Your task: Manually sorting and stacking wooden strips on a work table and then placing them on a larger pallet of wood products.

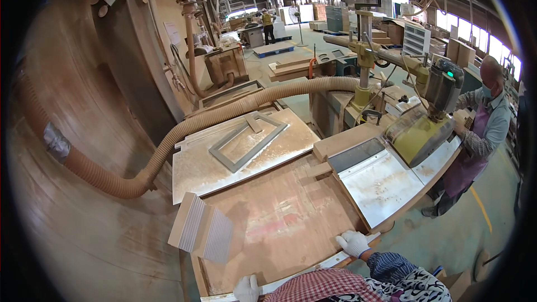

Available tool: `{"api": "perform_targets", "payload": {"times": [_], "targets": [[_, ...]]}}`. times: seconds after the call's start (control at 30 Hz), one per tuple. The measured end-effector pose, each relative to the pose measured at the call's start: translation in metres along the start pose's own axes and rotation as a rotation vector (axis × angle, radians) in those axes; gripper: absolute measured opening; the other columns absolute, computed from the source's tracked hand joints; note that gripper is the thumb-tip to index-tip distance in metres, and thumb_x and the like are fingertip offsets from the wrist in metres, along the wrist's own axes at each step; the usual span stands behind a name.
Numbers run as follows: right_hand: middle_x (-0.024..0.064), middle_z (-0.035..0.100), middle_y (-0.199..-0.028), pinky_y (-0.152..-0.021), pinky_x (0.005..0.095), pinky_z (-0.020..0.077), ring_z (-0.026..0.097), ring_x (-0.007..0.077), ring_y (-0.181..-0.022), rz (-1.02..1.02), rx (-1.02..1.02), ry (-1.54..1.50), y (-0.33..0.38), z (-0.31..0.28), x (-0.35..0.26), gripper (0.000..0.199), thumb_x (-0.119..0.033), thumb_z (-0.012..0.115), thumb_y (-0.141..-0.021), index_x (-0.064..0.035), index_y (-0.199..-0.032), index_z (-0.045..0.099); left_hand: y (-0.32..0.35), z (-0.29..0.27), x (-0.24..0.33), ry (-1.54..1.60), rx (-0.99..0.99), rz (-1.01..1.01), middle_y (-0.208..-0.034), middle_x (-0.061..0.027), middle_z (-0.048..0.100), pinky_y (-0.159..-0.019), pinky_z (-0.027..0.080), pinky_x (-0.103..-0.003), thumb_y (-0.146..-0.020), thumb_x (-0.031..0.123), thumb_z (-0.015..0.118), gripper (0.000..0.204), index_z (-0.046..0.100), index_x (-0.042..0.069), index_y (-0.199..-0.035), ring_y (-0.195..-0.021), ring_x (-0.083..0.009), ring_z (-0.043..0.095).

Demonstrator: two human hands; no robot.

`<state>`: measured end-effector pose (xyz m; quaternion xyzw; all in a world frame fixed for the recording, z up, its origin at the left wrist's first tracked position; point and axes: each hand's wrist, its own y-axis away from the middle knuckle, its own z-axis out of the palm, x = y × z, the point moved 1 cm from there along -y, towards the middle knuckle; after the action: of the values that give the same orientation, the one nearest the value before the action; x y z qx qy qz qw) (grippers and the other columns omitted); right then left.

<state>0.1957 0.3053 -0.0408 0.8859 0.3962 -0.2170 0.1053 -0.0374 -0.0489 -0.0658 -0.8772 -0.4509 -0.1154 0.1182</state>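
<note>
Both my hands wear white gloves and are at the near edge of a wooden worktable (279,207). My left hand (246,289) is curled on the near left part of that edge, its lower part cut off by the frame. My right hand (353,243) grips the same edge farther right, near the corner by the saw's metal plate. A pale strip (330,260) runs along the edge between them. On the table's left side stand two stacks of grooved, light brown strips (202,226), nearest to my left hand.
A yellow-guarded saw (419,140) on a metal plate (377,182) stands right. A co-worker (485,128) in a purple apron has hands beside it. Behind the table, a dusty white board (196,170) bears a grey frame (246,142). A ribbed hose (235,106) curves across.
</note>
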Motion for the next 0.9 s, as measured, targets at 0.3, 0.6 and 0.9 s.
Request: {"api": "perform_targets", "payload": {"times": [0.3, 0.6, 0.9], "targets": [[0.0137, 0.067, -0.081, -0.068, 0.0460, 0.0520, 0.065, 0.0345, -0.075, -0.030, 0.061, 0.026, 0.003, 0.014, 0.007, 0.037, -0.038, 0.052, -0.094, -0.0077, -0.077, 0.067, -0.010, 0.004, 0.009, 0.196, -0.067, -0.005, -0.094, -0.0203, 0.065, -0.077, 0.049, -0.049, -0.098, 0.035, 0.048, 0.032, 0.066, 0.008, -0.096, -0.086, -0.0405, 0.062], [0.0126, 0.069, -0.083, -0.068, 0.0461, 0.0528, 0.066, 0.0338, -0.075, 0.007, 0.063, 0.046, 0.004, 0.012, 0.003, 0.038, -0.038, 0.051, -0.094, -0.0081, -0.078, 0.068, -0.005, 0.007, 0.010, 0.095, -0.026, 0.056, -0.090, -0.0180, 0.064, -0.073, 0.050, -0.048, -0.098, 0.033, 0.047, 0.029, 0.065, 0.010, -0.094, -0.083, -0.0395, 0.062], [0.0124, 0.069, -0.087, -0.070, 0.0447, 0.0533, 0.068, 0.0320, -0.078, 0.030, 0.000, 0.087, 0.002, 0.013, 0.004, 0.041, -0.042, 0.049, -0.095, -0.0092, -0.084, 0.070, -0.004, 0.010, 0.011, 0.023, 0.002, 0.090, -0.093, -0.0174, 0.063, -0.071, 0.050, -0.048, -0.098, 0.027, 0.046, 0.025, 0.065, 0.011, -0.101, -0.085, -0.0375, 0.061]]}}
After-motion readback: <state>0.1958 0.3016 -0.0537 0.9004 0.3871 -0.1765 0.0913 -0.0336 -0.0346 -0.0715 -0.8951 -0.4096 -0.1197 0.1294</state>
